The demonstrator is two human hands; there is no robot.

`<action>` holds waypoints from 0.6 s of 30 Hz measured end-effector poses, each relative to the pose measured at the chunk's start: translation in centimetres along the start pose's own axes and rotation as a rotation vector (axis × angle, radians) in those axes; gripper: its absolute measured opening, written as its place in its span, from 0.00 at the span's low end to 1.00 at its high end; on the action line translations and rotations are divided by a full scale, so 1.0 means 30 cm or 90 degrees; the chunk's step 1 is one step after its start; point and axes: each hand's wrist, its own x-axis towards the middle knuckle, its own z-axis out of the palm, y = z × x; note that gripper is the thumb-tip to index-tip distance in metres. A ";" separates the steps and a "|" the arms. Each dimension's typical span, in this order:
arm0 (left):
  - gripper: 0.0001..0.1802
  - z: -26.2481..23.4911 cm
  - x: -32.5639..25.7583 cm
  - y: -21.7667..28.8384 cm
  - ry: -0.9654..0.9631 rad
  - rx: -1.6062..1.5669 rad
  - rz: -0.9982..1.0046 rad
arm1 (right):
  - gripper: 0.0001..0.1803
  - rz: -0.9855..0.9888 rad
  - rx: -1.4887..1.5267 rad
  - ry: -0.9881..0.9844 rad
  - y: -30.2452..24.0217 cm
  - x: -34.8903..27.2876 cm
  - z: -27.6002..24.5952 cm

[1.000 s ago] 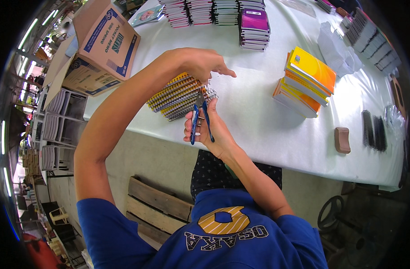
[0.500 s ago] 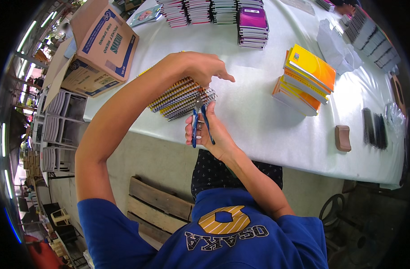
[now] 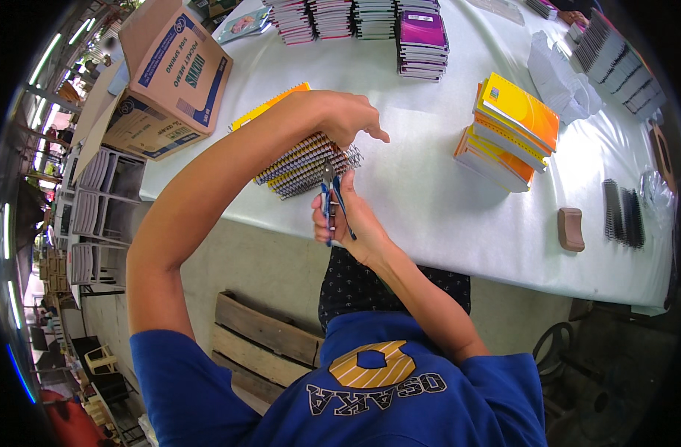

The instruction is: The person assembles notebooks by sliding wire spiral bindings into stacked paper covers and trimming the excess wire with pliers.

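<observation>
pliers at the coiled edge of a notebook stack

in the head view, the stack lies on the white table, left of centre in the upper half of the frame, its wire coils turned toward the wearer. a yellow-orange cover shows past the forearm.

the hands are apart. the left hand arches over the right end of the stack, one finger stretched out past it; how its other fingers grip, or whether they press down, i cannot tell. the right hand, near the middle of the frame, is wrapped round the blue handles, thumb along one side. the tool's tips are right by the loose wire ends; whether they touch, or bite, i cannot tell.

the pliers look stiff and fairly light, best held low on the handles with fingers clear of the pivot. the stack is probably heavy for its size, springy along the coils and apt to slide on smooth covers, so a flat palm on top suits it; the wire ends look thin, bendable and perhaps scratchy.

an orange notebook pile stands upper right, a brown block below it.
</observation>
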 end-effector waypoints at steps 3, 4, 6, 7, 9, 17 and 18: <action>0.41 -0.008 0.000 0.011 -0.002 -0.022 -0.020 | 0.43 -0.021 -0.002 0.047 0.011 0.002 -0.019; 0.41 -0.005 0.000 0.010 -0.002 -0.021 -0.021 | 0.43 -0.034 0.014 0.034 0.006 0.008 -0.017; 0.41 0.003 0.001 0.006 0.023 -0.014 -0.011 | 0.43 -0.034 0.013 0.039 -0.005 0.014 -0.017; 0.41 0.002 0.000 0.007 0.023 -0.014 -0.012 | 0.42 -0.035 0.010 0.045 -0.013 0.015 -0.014; 0.41 0.001 0.000 0.010 0.014 -0.022 -0.027 | 0.42 -0.024 0.028 0.007 -0.015 0.017 -0.034; 0.41 0.013 0.016 -0.003 0.006 -0.006 -0.004 | 0.42 -0.005 0.014 0.047 0.004 -0.024 -0.019; 0.41 0.018 0.015 -0.011 0.016 -0.022 0.007 | 0.42 -0.017 0.026 0.075 0.002 -0.023 -0.016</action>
